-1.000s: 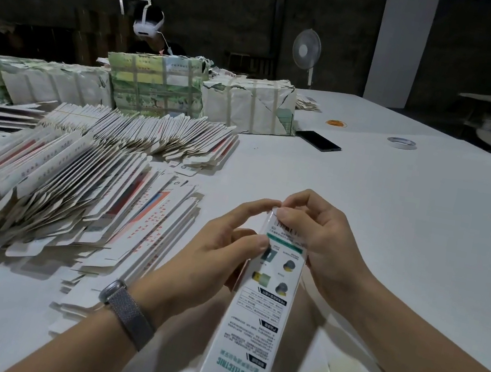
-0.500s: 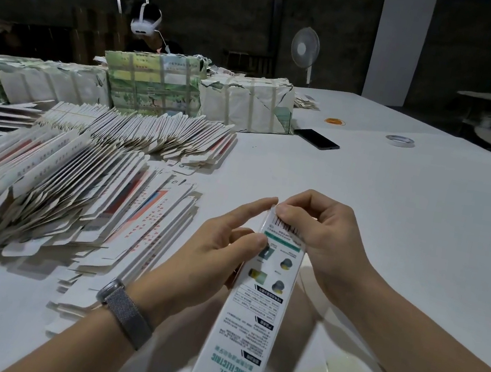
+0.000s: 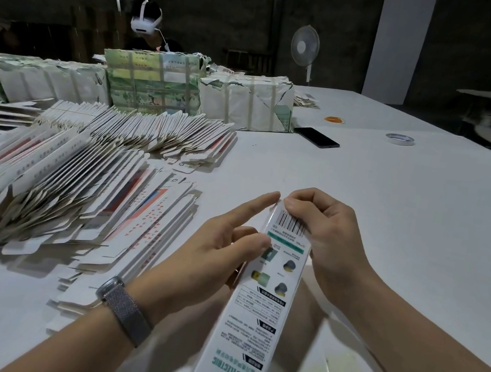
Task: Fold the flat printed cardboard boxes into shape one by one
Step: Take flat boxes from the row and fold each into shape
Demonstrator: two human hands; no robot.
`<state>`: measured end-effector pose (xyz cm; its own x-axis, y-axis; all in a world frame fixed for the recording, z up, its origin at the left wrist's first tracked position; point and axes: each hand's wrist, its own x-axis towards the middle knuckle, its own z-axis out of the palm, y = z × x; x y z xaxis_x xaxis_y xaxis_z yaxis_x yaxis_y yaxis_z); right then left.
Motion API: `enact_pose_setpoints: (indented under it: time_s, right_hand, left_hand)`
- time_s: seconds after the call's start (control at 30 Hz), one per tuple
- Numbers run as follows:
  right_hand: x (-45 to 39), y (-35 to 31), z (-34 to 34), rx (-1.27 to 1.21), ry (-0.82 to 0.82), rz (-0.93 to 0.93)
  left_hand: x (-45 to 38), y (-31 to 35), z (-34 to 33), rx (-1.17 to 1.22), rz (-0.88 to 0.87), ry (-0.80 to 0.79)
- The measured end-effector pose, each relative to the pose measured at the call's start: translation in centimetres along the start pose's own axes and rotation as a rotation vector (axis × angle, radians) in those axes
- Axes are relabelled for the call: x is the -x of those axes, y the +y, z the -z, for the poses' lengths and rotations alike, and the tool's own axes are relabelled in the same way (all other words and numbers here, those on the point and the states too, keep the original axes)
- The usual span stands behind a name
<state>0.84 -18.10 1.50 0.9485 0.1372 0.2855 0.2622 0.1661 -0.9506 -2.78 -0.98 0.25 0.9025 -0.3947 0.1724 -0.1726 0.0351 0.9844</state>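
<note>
Pointing away lengthwise, box [image 3: 262, 303] between both hands [image 3: 323, 239], barcode end farthest.

The long white printed cardboard box [image 3: 265, 291] has a smooth, slightly glossy coated face carrying green lettering and a black barcode. The fanned stacks of flat white cardboard blanks [image 3: 51, 181] show dull, raw greyish cut edges. The white tabletop [image 3: 411, 221] looks matt and smooth. The grey woven mesh watch band [image 3: 126, 312] has a fine metallic weave. The wrapped paper bundles [image 3: 246, 100] look creased and matt.
</note>
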Motion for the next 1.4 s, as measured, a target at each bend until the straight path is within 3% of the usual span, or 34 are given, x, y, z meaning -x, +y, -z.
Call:
enact_pose_setpoints:
  time_s: [0.4, 0.63, 0.97, 1.4]
  right_hand:
    - [0.18, -0.23, -0.01, -0.003, -0.103, -0.040]
    - [0.12, 0.32, 0.09, 0.017, -0.143, -0.018]
    - [0.28, 0.53, -0.15, 0.053, -0.079, 0.072]
    - [0.38, 0.03, -0.34, 0.029, -0.067, 0.056]
  left_hand:
    - [-0.08, -0.03, 0.75, 0.019, 0.003, -0.022]
    - [-0.12, 0.04, 0.83, 0.040, -0.066, 0.069]
    - [-0.22, 0.17, 0.60, -0.018, -0.110, 0.166]
    - [-0.19, 0.37, 0.47, -0.041, -0.104, 0.181]
